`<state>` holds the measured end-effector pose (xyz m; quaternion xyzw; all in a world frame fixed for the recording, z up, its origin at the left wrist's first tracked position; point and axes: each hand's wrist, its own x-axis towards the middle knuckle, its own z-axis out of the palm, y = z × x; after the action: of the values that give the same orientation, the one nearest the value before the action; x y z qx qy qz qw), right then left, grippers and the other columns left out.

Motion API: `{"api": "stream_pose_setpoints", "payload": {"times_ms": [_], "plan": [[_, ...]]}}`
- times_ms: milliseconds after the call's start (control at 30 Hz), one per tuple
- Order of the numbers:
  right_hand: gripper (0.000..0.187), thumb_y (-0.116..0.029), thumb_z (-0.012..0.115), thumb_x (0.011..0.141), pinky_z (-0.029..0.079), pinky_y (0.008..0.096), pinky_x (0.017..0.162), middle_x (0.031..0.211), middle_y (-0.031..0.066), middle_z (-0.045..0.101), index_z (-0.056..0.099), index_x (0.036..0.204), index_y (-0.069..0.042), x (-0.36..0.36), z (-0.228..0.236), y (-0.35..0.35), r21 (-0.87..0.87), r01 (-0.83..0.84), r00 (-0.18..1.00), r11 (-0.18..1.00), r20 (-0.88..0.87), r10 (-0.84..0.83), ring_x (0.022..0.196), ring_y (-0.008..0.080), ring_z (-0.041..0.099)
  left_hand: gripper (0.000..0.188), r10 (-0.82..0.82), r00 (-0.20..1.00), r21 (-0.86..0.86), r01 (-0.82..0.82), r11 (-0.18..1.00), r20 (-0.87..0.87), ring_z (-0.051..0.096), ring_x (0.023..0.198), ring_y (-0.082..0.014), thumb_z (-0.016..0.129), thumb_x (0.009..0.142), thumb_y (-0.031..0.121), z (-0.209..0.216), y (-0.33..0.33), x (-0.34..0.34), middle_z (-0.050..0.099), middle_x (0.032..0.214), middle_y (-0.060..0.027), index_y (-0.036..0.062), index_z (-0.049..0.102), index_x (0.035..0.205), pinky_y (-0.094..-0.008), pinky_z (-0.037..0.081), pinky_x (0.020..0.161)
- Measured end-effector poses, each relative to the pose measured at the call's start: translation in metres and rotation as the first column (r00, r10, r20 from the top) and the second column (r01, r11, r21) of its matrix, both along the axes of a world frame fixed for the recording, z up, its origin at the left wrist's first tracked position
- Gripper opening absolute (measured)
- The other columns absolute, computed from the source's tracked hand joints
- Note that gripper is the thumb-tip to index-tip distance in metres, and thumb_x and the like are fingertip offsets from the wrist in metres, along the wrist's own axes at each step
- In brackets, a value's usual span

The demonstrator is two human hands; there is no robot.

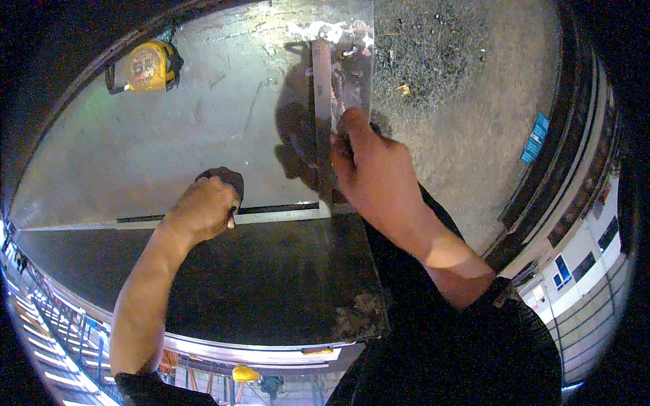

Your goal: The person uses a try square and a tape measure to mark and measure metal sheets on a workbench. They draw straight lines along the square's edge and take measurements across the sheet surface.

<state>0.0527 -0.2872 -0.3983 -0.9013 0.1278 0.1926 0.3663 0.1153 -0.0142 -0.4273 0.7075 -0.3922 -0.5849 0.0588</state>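
A wide grey metal plate (pixel 196 128) lies before me. Flat across its right part is a narrow metal ruler (pixel 323 88), with fine marks along it. My right hand (pixel 382 172) is closed beside this ruler, thumb and fingers pinched at its right edge; what they hold, if anything, is hidden. My left hand (pixel 203 210) is curled into a fist on a pale strip (pixel 277 216) with a dark line, which runs along the plate's near side. Its fingers hide whatever is in them. A yellow tape measure (pixel 149 65) rests at the plate's far left.
Right of the plate is a dusty floor (pixel 467 149) strewn with dark shavings (pixel 433 47). A blue flat object (pixel 535 138) lies there near dark rails (pixel 562 183). A dark vertical face (pixel 271 284) drops below the strip. A yellow rounded object (pixel 245 373) shows at the lower edge.
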Motion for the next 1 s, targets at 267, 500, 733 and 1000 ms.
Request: {"api": "stream_pose_setpoints", "payload": {"times_ms": [267,500,733,1000], "plan": [[0.029,-0.008,0.061,0.085,0.051,0.0503,0.052,0.066,0.0220,0.061,0.049,0.110,-0.001,-0.047,0.008,0.010,0.090,-0.054,0.971,0.995,-0.230,0.074,0.060,0.0416,0.062,0.014,0.012,0.999,0.054,-0.015,0.998,0.049,0.066,0.083,-0.0369,0.077,0.067,0.011,0.017,-0.017,0.006,0.067,0.080,-0.0188,0.0036,0.070,0.076,-0.0452,0.053,0.077],[0.035,-0.007,0.060,0.084,0.053,0.0522,0.056,0.069,0.0236,0.062,0.048,0.116,0.000,-0.057,0.017,0.015,0.166,-0.060,0.924,0.984,-0.365,0.117,0.063,0.0428,0.063,0.016,0.051,0.998,0.057,-0.053,0.997,0.046,0.066,0.081,-0.0376,0.079,0.066,0.012,0.013,-0.013,0.003,0.067,0.079,-0.0193,0.0034,0.071,0.077,-0.0451,0.053,0.078],[0.036,-0.005,0.060,0.081,0.054,0.0508,0.067,0.083,0.0220,0.066,0.052,0.116,-0.002,-0.064,0.010,0.011,0.294,-0.052,0.928,0.954,-0.338,0.155,0.073,0.0439,0.064,0.016,0.034,0.995,-0.058,-0.028,0.998,0.098,0.066,0.081,-0.0382,0.079,0.066,0.014,0.004,-0.003,-0.002,0.067,0.078,-0.0199,0.0034,0.070,0.074,-0.0453,0.053,0.076],[0.028,-0.012,0.061,0.082,0.052,0.0522,0.069,0.085,0.0236,0.065,0.056,0.108,-0.003,-0.054,0.013,0.001,0.251,-0.142,0.881,0.958,-0.408,0.238,0.076,0.0449,0.062,0.012,0.049,0.998,0.033,-0.050,0.998,0.029,0.066,0.081,-0.0381,0.074,0.071,0.013,0.009,-0.001,0.002,0.067,0.080,-0.0198,0.0054,0.070,0.080,-0.0461,0.053,0.073]]}}
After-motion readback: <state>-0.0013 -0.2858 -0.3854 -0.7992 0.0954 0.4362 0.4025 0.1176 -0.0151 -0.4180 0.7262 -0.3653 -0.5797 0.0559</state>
